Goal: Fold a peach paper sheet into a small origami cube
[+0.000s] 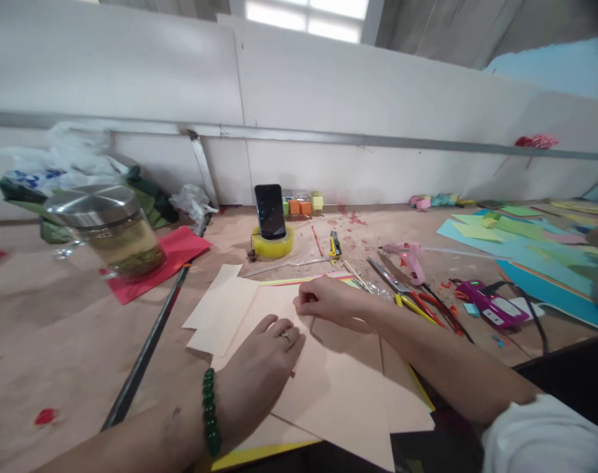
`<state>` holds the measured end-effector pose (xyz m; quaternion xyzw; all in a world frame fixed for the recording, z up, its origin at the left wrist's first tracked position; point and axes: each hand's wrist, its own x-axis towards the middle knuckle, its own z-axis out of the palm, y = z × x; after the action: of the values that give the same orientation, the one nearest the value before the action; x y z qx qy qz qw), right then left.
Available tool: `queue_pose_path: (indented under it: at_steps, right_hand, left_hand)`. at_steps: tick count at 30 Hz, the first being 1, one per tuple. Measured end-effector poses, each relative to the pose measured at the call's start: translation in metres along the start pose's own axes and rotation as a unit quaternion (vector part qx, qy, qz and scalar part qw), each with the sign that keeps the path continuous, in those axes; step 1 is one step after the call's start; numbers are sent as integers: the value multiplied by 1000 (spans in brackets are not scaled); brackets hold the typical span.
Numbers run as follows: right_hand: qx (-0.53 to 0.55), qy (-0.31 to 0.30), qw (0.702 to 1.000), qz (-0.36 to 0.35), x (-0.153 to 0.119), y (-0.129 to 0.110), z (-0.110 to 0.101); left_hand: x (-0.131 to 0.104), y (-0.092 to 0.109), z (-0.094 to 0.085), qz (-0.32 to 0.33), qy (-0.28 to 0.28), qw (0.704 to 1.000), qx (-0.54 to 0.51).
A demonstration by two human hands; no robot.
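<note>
Overlapping sheets of pale peach paper point(342, 394) lie in front of me, with yellow sheets showing beneath them. Spread palm-down on the sheets is my left hand point(259, 361), its fingers stretched out; it wears a ring and a green bead bracelet point(209, 410). My right hand point(325, 299) rests near the far edge of the paper, its fingers pinched together. What sits between those fingertips is hidden. Narrower pale paper pieces point(220, 305) lie left of the stack.
Scissors point(392, 276), yellow-handled pliers point(417, 307), a pink glue gun point(411, 259) and a purple power strip point(493, 305) lie to the right. A phone point(270, 211) stands in a yellow tape roll point(274, 248). At left, a lidded glass jar point(126, 240) stands on red paper point(185, 246).
</note>
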<state>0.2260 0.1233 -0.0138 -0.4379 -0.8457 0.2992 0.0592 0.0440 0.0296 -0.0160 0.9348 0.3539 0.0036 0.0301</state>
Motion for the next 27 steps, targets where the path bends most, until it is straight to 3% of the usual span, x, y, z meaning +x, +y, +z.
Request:
queue_pose_path:
  at_steps: [9,13,17,27]
  right_hand:
    - [-13,-16,999,25,-4,-11,-5]
    - [-24,-58,998,21,-11,-17,-12]
    - [-74,-64,993,66,-15,-24,-15]
    - [-115,-107,986,62,-8,-21,-21]
  left_hand:
    - [-11,10,4,37,4,999,-9]
    - [-11,14,-3,35,-32,999,21]
    - [-9,15,-9,41,-69,996,45]
    - [-10,14,-10,19,-44,999,-11]
